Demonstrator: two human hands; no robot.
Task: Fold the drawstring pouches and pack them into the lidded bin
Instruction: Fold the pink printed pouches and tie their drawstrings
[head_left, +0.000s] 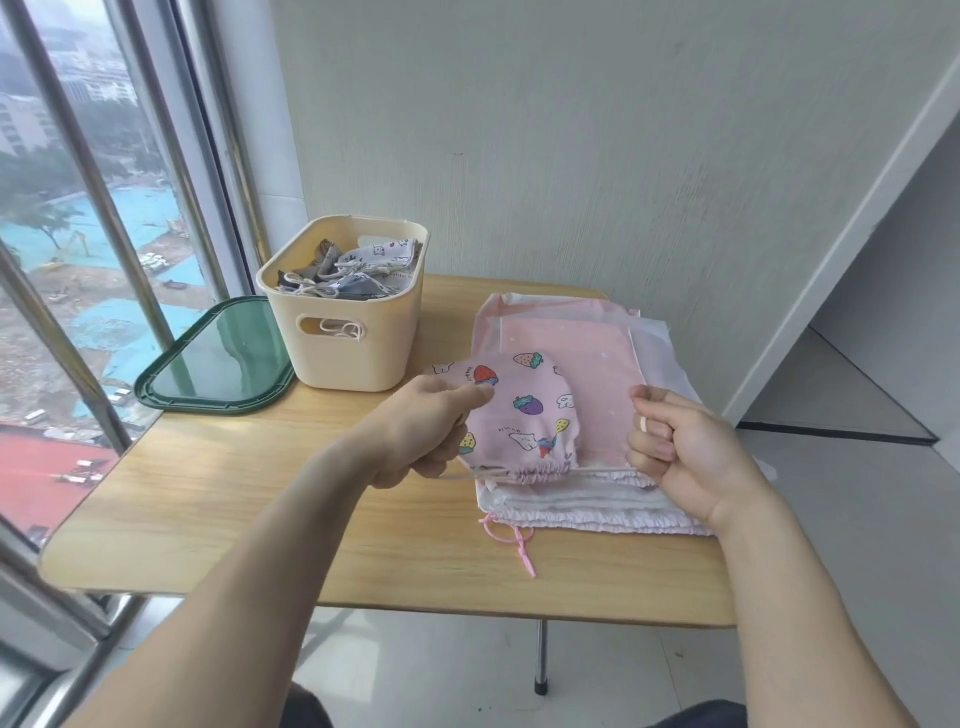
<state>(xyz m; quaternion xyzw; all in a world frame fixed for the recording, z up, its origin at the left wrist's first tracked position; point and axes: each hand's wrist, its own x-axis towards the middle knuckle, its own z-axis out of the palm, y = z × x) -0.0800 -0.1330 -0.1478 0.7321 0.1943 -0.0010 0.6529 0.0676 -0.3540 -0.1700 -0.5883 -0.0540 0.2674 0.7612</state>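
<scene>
At a wooden table (218, 525) by the window, we find no legible writing. Our left hand (426, 431) pinches a pink strawberry-print pouch (524, 415) above a stack of pink pouches (582, 364); our right hand (685, 452), fingers curled, pulls its drawstring (602, 470) taut. The cream bin (353, 332) holds folded pouches beside its green lid (218, 358).

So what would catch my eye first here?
Two hands at the middle: the left hand and right hand pull the cords of a pink strawberry pouch over a pile of pouches. Behind stands a cream bin, its green lid to the left.
</scene>
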